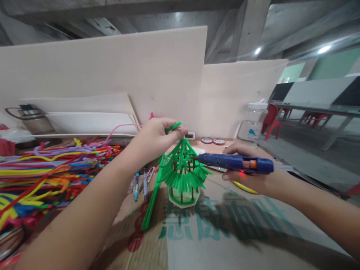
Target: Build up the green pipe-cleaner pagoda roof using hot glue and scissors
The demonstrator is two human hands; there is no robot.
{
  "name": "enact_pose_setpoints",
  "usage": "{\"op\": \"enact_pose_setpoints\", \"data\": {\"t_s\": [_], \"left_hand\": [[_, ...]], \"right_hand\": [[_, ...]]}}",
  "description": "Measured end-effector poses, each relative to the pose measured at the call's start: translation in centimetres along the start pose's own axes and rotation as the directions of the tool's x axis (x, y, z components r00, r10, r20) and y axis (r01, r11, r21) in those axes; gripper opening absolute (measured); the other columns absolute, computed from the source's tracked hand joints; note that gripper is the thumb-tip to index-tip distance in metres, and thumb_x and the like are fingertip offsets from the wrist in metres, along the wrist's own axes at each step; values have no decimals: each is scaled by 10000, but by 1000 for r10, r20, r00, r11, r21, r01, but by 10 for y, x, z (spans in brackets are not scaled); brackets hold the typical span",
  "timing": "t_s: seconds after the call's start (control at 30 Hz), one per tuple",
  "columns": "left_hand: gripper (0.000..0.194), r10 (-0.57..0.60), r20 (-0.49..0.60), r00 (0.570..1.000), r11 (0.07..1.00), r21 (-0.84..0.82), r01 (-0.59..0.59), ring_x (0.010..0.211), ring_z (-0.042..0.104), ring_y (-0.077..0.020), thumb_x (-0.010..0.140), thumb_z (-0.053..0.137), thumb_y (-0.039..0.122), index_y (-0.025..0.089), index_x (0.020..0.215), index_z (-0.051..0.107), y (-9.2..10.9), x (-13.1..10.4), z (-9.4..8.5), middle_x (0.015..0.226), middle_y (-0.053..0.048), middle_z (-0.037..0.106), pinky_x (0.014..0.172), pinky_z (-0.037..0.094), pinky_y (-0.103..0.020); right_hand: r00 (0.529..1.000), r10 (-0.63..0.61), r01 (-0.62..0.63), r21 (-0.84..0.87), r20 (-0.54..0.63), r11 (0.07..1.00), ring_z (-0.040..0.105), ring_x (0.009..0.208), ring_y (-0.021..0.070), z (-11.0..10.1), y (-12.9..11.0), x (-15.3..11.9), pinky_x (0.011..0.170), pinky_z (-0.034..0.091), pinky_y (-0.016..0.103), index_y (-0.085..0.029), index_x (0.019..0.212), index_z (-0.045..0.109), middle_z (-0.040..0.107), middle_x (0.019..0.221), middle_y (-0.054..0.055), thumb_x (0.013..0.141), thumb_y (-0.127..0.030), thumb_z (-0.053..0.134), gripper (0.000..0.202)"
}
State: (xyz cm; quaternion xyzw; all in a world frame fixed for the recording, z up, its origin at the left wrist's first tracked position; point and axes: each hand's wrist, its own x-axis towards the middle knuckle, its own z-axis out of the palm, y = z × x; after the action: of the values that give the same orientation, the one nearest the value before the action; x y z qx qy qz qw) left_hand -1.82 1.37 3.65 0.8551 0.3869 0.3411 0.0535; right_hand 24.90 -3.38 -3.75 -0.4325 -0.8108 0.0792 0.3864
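A small pavilion model (182, 180) made of green pipe cleaners, with brown posts and a pale polygonal base, stands in the middle of the table. At its peak my left hand (160, 135) is closed, with a short green pipe cleaner (173, 127) sticking out between the fingers. Whether those fingertips also grip the peak I cannot tell. My right hand (244, 150) is wrapped round a blue hot glue gun (225, 161). Its nozzle points left, at the gap between the upper and lower roof tiers. A red light glows under the gun.
Loose colourful pipe cleaners (56, 168) cover the left side. Long green strips (152, 206), pens (145, 185) and small pink-handled scissors (151, 174) lie left of the model. A clear bottle (251, 122) and two round tins (213, 141) stand behind, before white boards (168, 82).
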Motion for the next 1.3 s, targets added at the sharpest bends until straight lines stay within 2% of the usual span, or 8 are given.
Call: {"op": "enact_pose_setpoints", "data": {"t_s": [0.2,0.43,0.73,0.97,1.03,1.13,1.23,1.3], "left_hand": [[400,-5,1,1000,1000,4,5,567,432,-114,907,531,483,155,714,653,-3,0,0,583,29,483,523,265,-256],[400,-27,23,999,1000,-1,27,555,449,-117,914,525,486,154,731,653,-4,0,-1,573,27,490,515,272,-253],[417,-38,24,999,999,18,38,563,441,-122,912,521,510,154,757,672,-2,-2,-2,586,26,489,521,268,-256],[423,-48,22,999,999,17,47,587,467,-130,915,517,510,145,788,688,-4,-2,-1,609,17,523,540,285,-263],[411,-33,14,999,999,17,33,609,493,-136,919,518,497,145,800,693,-5,-1,-2,630,9,553,554,302,-265],[395,2,-6,1000,1000,-6,-2,666,537,-148,925,517,488,151,817,693,-7,-1,-4,687,-6,605,583,335,-262],[401,-9,-11,1000,999,-41,9,677,551,-152,923,517,495,153,796,683,-7,0,-6,697,-13,617,582,349,-257],[400,-29,12,1000,998,-50,30,647,538,-148,914,528,502,153,797,687,-7,1,-6,675,-8,602,565,342,-254]], "right_hand": [[999,4,1,-113,45,994,573,621,156,-2,5,-4,543,395,257,-250,890,587,647,756,-14,761,-450,761,294],[995,25,-11,-158,91,987,562,646,153,-7,-17,-4,572,389,256,-250,904,588,635,753,-21,795,-435,733,260],[998,28,-19,-151,54,988,570,646,161,-4,-5,-2,559,386,255,-253,892,592,651,763,-15,778,-446,737,266],[989,17,-2,-98,148,995,513,563,125,-13,-20,1,505,336,232,-242,865,602,591,646,-51,747,-434,769,280],[990,34,-43,63,138,997,531,581,134,-15,-20,2,527,374,247,-225,877,592,603,664,-32,767,-448,751,296],[993,80,-100,285,81,953,608,686,180,-15,-10,4,656,471,305,-196,872,599,660,736,39,899,-488,598,293],[982,189,-190,187,25,964,652,908,237,-10,12,11,894,470,368,-202,771,662,721,871,79,968,-497,470,403],[962,272,-273,135,29,952,659,973,255,-3,32,20,928,474,381,-214,779,689,738,919,69,948,-517,488,401]]}}
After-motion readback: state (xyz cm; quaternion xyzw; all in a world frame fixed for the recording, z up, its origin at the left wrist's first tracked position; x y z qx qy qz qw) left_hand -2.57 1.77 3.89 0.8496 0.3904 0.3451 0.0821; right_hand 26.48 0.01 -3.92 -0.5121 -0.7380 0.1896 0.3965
